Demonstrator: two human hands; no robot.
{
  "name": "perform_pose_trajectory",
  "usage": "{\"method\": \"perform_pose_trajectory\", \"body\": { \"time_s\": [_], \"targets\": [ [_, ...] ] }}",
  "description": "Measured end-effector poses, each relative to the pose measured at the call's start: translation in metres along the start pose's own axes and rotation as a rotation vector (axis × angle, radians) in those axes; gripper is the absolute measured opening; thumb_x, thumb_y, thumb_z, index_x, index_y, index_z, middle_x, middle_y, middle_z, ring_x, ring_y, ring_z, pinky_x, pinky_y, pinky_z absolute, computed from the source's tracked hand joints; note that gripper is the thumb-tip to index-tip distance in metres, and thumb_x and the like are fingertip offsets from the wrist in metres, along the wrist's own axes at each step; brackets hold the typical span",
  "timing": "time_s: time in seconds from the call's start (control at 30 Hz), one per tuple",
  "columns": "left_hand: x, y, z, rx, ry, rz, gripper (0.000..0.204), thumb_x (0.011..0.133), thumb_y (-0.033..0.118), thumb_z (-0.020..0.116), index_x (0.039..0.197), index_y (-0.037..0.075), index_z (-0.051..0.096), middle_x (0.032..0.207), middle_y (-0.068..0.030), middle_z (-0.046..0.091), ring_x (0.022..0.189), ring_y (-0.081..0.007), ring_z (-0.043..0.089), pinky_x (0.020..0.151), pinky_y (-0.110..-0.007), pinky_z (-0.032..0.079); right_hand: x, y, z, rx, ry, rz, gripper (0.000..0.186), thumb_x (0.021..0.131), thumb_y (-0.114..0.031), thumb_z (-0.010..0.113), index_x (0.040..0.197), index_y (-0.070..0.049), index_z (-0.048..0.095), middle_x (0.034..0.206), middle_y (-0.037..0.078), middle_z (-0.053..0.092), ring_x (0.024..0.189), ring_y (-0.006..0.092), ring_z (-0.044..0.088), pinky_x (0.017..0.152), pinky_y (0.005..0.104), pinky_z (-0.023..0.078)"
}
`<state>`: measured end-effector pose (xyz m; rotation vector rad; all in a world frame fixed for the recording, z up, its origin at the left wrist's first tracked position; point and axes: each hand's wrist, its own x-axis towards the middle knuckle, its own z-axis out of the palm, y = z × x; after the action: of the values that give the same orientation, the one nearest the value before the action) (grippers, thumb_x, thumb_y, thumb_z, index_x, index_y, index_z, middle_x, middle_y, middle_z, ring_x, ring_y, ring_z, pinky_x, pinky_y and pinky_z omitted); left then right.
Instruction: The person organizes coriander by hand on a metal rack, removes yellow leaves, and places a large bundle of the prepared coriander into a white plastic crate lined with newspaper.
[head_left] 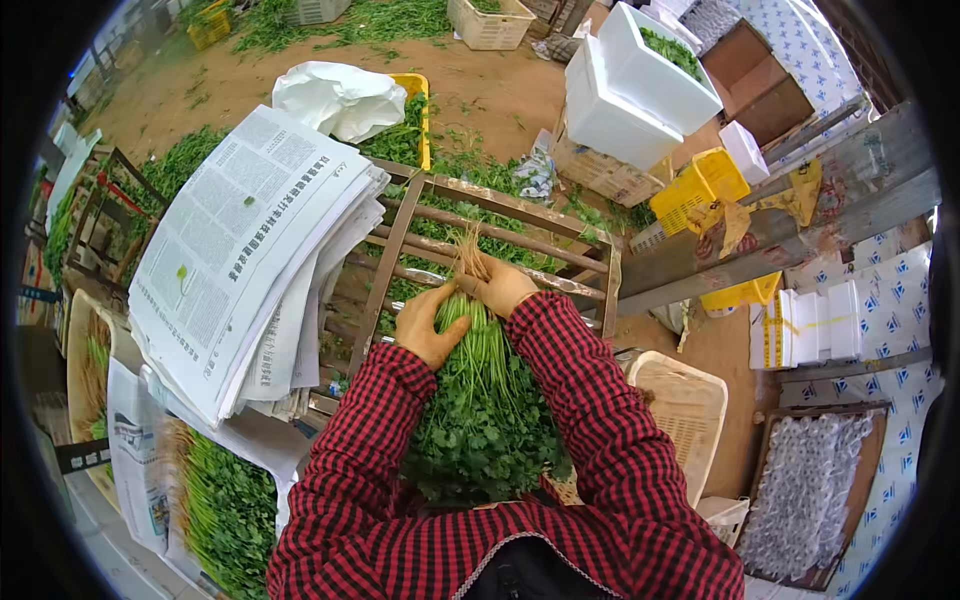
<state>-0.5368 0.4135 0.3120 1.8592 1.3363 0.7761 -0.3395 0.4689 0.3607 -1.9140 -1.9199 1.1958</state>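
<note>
A bunch of coriander (490,400) lies in front of me, leaves toward my body and pale brown roots (468,248) pointing away. Just below the roots, my right hand (500,285) is closed round the stems. My left hand (430,325) grips the same stems from the left side, its thumb lying across them. Under both hands runs a rusty metal rack (398,240) of spaced bars. Close to my left arm, a thick stack of newspapers (235,260) rests on the rack.
A yellow crate (425,125) with greens and a white bag (338,98) stands beyond the rack. White foam boxes (625,100) are stacked at the far right. More coriander (225,500) lies at the lower left. A cream basket (690,410) is beside my right arm.
</note>
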Motion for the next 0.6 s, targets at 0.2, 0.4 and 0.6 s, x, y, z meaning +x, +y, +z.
{"method": "perform_pose_trajectory", "body": {
  "time_s": [0.2, 0.4, 0.6],
  "targets": [
    [0.005, 0.018, -0.007, -0.234, -0.060, -0.001, 0.058, 0.084, 0.020, 0.079, 0.138, 0.008, 0.061, 0.137, -0.0176, 0.058, 0.129, -0.0345, 0.054, 0.112, -0.045, 0.043, 0.008, 0.044, 0.010, 0.259, 0.085, -0.135, 0.052, 0.105, -0.037, 0.053, 0.149, -0.009, 0.050, 0.140, 0.017, 0.062, 0.127, 0.0323, 0.060, 0.107, 0.0401, 0.046],
    [-0.031, 0.076, -0.035, -0.111, 0.001, 0.235, 0.061, 0.077, 0.014, 0.084, 0.135, 0.012, 0.065, 0.136, -0.0167, 0.058, 0.128, -0.0363, 0.053, 0.109, -0.047, 0.045, -0.065, 0.007, -0.033, 0.614, -0.044, -0.367, 0.097, 0.095, -0.072, 0.050, 0.163, -0.008, 0.022, 0.159, 0.017, 0.040, 0.148, 0.0324, 0.037, 0.118, 0.0435, 0.035],
    [-0.057, 0.091, -0.029, 0.035, 0.083, 0.456, 0.061, 0.075, 0.015, 0.086, 0.131, 0.010, 0.064, 0.134, -0.0160, 0.058, 0.125, -0.0381, 0.055, 0.104, -0.049, 0.047, -0.093, -0.017, -0.040, 0.461, -0.145, -0.448, 0.056, 0.100, -0.043, 0.066, 0.141, -0.007, 0.055, 0.132, 0.011, 0.063, 0.119, 0.0196, 0.060, 0.103, 0.0362, 0.050]
  ]
}}
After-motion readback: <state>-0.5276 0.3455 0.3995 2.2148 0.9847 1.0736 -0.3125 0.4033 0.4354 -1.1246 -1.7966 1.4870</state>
